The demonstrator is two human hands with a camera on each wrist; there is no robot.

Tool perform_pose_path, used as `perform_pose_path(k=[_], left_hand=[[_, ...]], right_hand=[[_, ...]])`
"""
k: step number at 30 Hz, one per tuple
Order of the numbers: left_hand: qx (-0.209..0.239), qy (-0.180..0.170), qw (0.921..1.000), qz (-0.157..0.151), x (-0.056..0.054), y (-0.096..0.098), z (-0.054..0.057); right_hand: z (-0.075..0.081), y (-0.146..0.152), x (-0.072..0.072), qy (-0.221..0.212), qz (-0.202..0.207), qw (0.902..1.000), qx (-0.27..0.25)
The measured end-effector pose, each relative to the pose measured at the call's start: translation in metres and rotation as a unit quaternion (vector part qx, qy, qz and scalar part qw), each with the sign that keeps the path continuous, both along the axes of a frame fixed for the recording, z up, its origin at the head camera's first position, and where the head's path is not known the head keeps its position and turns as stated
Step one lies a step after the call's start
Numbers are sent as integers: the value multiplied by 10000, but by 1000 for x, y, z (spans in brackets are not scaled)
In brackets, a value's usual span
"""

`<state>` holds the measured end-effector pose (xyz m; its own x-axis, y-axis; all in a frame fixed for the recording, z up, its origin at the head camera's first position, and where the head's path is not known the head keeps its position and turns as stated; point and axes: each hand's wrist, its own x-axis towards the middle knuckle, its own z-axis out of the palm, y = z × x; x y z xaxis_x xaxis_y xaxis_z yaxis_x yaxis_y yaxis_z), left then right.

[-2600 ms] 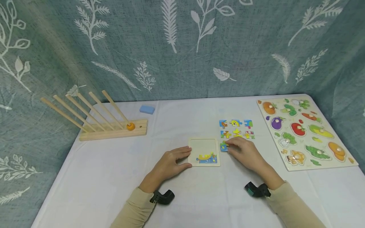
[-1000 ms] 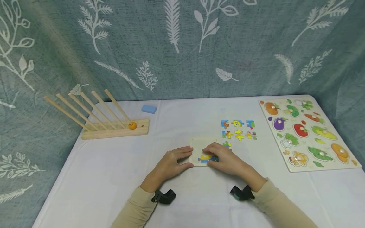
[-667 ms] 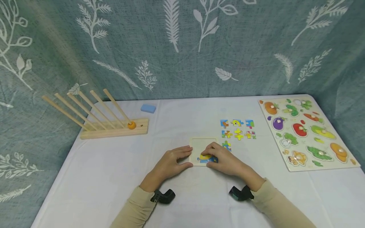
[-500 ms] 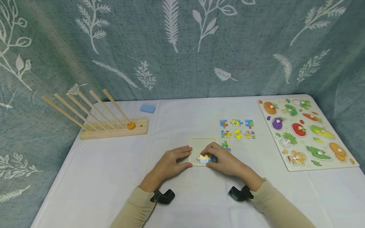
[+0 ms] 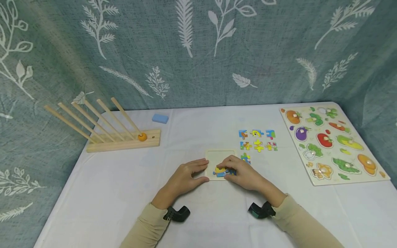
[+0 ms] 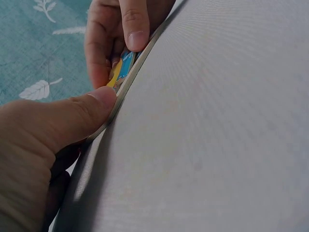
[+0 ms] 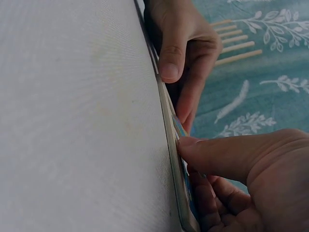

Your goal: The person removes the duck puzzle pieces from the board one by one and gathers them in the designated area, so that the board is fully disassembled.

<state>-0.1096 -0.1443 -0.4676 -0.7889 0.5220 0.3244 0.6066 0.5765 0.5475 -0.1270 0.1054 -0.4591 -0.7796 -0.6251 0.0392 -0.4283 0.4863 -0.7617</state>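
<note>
In the head view, a small square wooden puzzle tray (image 5: 214, 156) lies on the table with blue and yellow jigsaw pieces along its near side. My left hand (image 5: 184, 177) rests against the tray's left edge, thumb near the front corner. My right hand (image 5: 245, 172) reaches over the tray's right part and pinches a blue and yellow jigsaw piece (image 5: 221, 173), which looks slightly tilted. The right wrist view shows my right thumb (image 7: 222, 154) over the tray rim. My right fingers partly hide the pieces beneath, so I cannot tell how they fit together.
Several loose jigsaw pieces (image 5: 258, 145) lie in rows beyond my right hand. A vegetable peg puzzle board (image 5: 333, 144) is at far right. At left stand a wooden peg rack (image 5: 124, 143) with an orange bead (image 5: 142, 137) and a blue block (image 5: 160, 119).
My right hand has carried a piece left from the loose rows to the tray. Lately the pieces under its fingers shift and tilt slightly. My left hand stays at the tray's edge.
</note>
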Motion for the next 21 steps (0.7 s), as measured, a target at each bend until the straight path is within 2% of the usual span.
perform_pose_path(k=[21], left_hand=[[32, -81, 10000, 27, 0, 1, 0]], right_hand=[[-2, 0, -1, 304, -20, 9994, 175]])
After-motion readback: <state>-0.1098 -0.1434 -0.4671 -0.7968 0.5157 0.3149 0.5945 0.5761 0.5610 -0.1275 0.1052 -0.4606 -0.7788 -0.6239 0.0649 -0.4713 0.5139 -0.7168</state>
